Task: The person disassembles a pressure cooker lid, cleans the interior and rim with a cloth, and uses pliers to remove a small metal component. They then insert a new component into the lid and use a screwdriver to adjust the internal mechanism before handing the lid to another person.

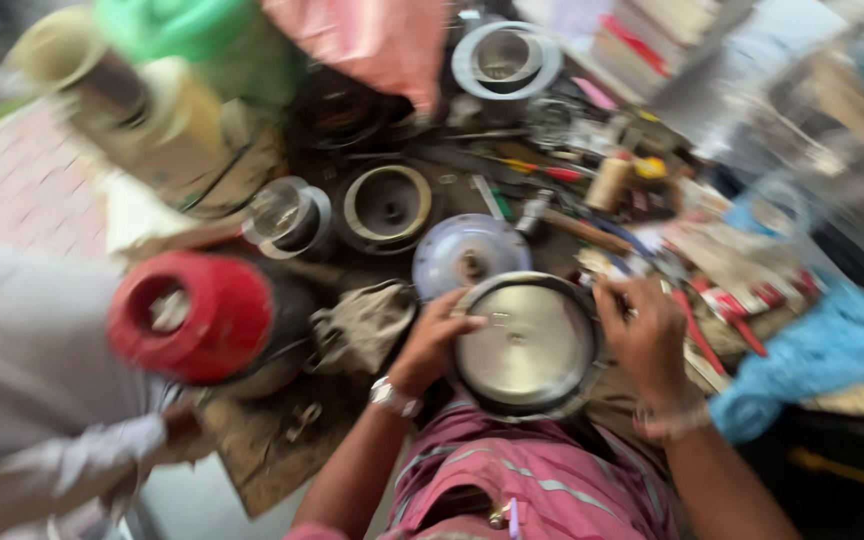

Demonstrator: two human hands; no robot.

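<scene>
Both hands gripped a round steel pan [530, 347] between them, left hand [435, 335] and right hand [645, 330] on opposite rims. It lay flat, equally near each.

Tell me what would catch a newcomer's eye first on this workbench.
The round steel lid at the centre, gripped at its rim by the left hand and right hand. To its left lies a bright red cylindrical part, with another person's grey sleeve beside it. Tools crowd the bench behind.

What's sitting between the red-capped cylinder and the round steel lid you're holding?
A crumpled grey-brown rag lies between the red-capped cylinder and the steel lid, just beside the left hand. The head view shows it, though blurred.
</scene>
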